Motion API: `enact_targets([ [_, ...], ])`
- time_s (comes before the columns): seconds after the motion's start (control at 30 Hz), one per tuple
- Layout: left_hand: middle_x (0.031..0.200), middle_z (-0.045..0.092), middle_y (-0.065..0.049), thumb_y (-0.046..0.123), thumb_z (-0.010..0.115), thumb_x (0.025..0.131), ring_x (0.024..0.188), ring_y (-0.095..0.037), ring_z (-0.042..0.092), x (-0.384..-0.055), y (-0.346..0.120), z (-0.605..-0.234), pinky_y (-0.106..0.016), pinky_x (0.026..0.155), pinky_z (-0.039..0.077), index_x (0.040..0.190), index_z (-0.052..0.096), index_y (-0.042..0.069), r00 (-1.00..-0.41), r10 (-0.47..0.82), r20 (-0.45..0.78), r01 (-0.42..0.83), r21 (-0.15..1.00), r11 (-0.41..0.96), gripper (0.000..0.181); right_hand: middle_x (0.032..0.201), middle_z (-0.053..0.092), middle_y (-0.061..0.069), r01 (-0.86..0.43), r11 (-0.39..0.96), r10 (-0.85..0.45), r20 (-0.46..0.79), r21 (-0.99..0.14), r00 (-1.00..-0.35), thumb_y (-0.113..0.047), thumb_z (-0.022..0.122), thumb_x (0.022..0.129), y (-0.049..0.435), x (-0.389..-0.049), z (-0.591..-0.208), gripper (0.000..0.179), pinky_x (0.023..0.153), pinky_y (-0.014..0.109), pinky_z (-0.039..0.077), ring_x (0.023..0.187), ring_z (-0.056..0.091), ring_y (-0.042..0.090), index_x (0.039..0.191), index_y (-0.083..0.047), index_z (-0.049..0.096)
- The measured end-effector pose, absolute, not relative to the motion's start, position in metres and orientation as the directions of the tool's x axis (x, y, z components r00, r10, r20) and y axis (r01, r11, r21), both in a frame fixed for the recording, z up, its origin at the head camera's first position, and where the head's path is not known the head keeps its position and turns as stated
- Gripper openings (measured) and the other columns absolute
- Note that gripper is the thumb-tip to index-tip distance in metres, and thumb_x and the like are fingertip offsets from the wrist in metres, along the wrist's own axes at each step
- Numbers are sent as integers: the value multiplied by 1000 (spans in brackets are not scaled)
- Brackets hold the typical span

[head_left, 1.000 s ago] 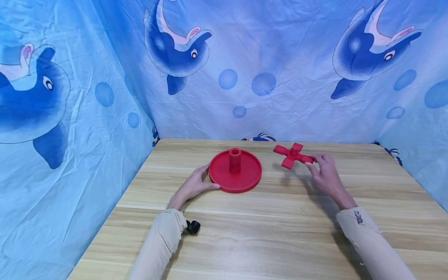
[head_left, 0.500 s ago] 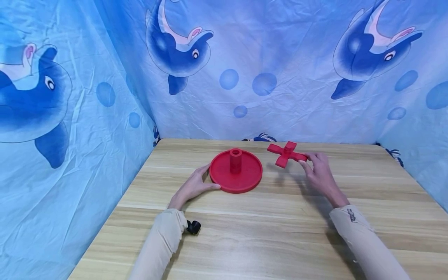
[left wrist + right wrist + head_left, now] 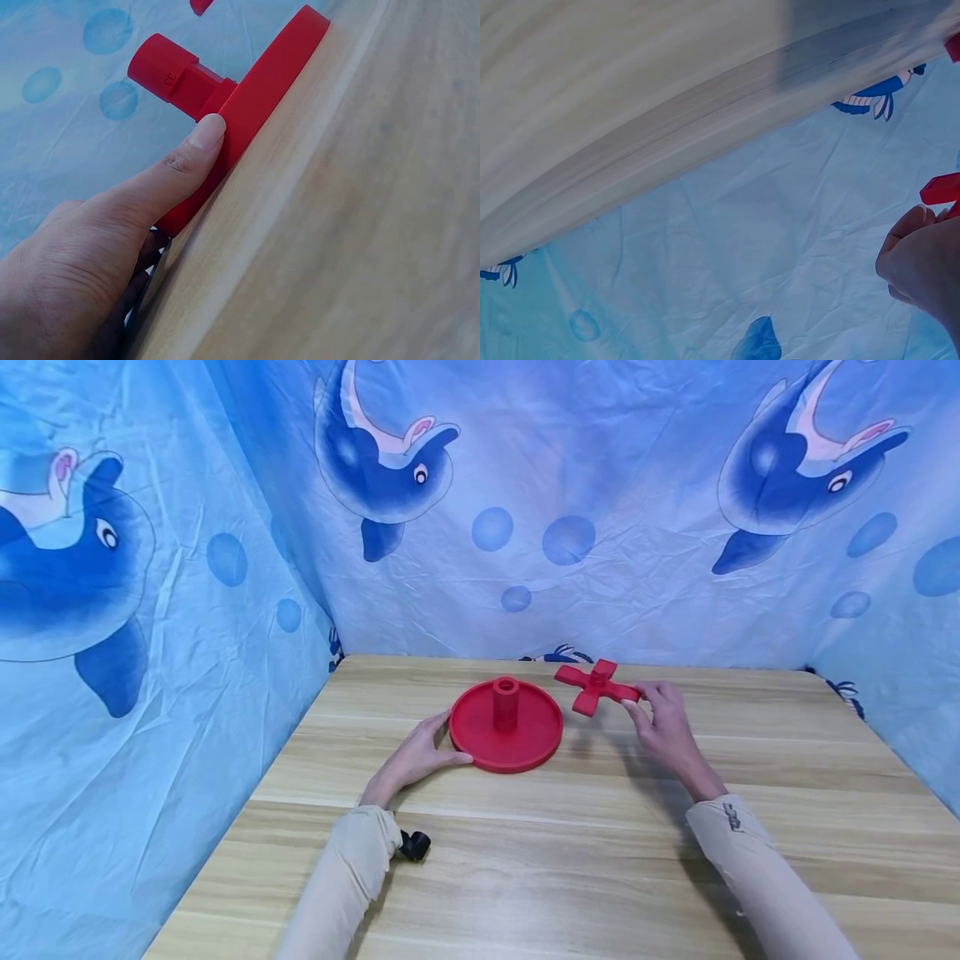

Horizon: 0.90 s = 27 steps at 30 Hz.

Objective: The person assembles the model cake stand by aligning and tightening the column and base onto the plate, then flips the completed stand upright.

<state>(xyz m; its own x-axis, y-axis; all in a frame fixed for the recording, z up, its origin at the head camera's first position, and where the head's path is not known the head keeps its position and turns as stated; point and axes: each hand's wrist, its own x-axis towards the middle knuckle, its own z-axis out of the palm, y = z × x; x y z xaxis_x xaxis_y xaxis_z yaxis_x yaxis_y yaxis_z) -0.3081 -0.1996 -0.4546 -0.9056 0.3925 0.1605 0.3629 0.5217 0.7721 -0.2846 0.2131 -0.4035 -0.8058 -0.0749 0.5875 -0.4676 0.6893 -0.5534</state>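
Observation:
A round red dish (image 3: 480, 745) with a raised rim lies flat on the table, and a hollow upright post (image 3: 505, 706) rises from its middle. My left hand (image 3: 414, 758) holds the dish's left side, thumb at the near rim and fingers curved round the far-left edge. The left wrist view shows the thumb (image 3: 176, 169) pressed against the dish's side wall (image 3: 274, 75), the post standing behind it. My right hand (image 3: 666, 727) pinches one arm of a red four-armed cross (image 3: 592, 687) with a small central knob, held above the table right of the dish.
The wooden table (image 3: 525, 860) ends at the back against a blue dolphin-printed cloth (image 3: 637, 593). More of that cloth hangs at the left and right sides. A small black device (image 3: 414, 846) sits at the left wrist.
My right hand has carried the red cross leftward, closer to the dish. The left hand and the dish have stayed in place.

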Motion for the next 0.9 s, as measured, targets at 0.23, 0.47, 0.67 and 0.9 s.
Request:
enact_targets([
  [0.23,159,43,2,52,87,81,149,-20,33,-308,-198,-455,-51,121,27,162,37,17,-909,387,156,357,770,529,101,113,55,30,-494,661,-86,597,-565,-798,0,70,97,199,-289,-402,29,88,54,38,108,46,44,121,15,63],
  [0.47,159,43,2,53,87,81,149,-21,33,-307,-198,-456,-52,121,27,163,36,17,-909,383,164,364,760,538,102,110,56,29,-545,624,-98,637,-560,-765,2,71,95,183,-291,-398,26,86,49,38,105,46,42,117,15,64],
  [0.67,159,43,4,57,86,80,149,-19,33,-307,-197,-455,-52,122,26,163,36,19,-905,391,166,371,758,536,104,108,56,27,-574,600,-107,655,-557,-748,2,70,96,172,-292,-397,26,80,45,39,102,47,40,119,14,65],
  [0.9,159,44,4,58,86,79,148,-20,34,-306,-196,-455,-52,121,27,163,37,19,-910,384,158,361,757,545,104,108,57,24,-580,555,-122,632,-596,-766,0,70,97,157,-291,-395,25,79,45,42,104,50,39,120,10,67],
])
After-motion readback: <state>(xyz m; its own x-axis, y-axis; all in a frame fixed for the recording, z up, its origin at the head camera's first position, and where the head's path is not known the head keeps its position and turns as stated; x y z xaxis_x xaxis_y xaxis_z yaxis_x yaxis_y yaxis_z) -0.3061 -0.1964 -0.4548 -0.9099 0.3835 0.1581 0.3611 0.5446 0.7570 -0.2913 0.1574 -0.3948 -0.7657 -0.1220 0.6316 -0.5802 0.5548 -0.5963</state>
